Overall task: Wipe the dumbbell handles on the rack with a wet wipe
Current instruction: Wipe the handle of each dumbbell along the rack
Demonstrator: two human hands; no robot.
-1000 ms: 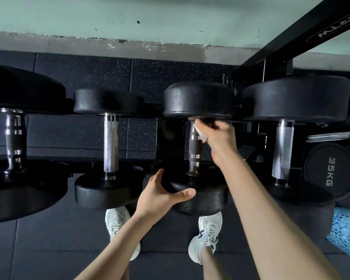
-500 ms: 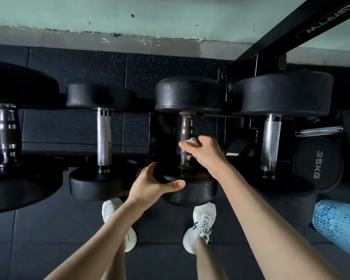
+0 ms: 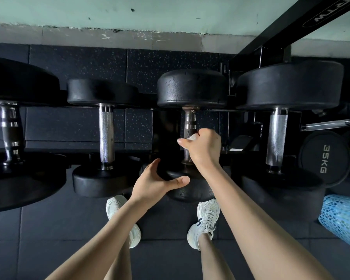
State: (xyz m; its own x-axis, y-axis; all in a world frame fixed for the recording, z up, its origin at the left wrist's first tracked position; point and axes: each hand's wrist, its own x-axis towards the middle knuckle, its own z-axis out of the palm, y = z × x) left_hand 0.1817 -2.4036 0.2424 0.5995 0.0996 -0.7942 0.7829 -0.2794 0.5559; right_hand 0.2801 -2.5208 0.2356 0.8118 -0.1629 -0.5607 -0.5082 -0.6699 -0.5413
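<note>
The right hand [image 3: 203, 152] grips a white wet wipe [image 3: 192, 137] round the dumbbell handle [image 3: 189, 125]. The left hand [image 3: 155, 183] lies spread and loose on the near weight [image 3: 190, 194] just below. If that hand slides off, the weight might roll. The handle looks dark, ringed, rusty at the ends.

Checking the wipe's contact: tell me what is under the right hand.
Under the right hand a white wet wipe peeks out at the fingers, against the dumbbell handle. The hand covers most of the wipe and part of the handle.
</note>
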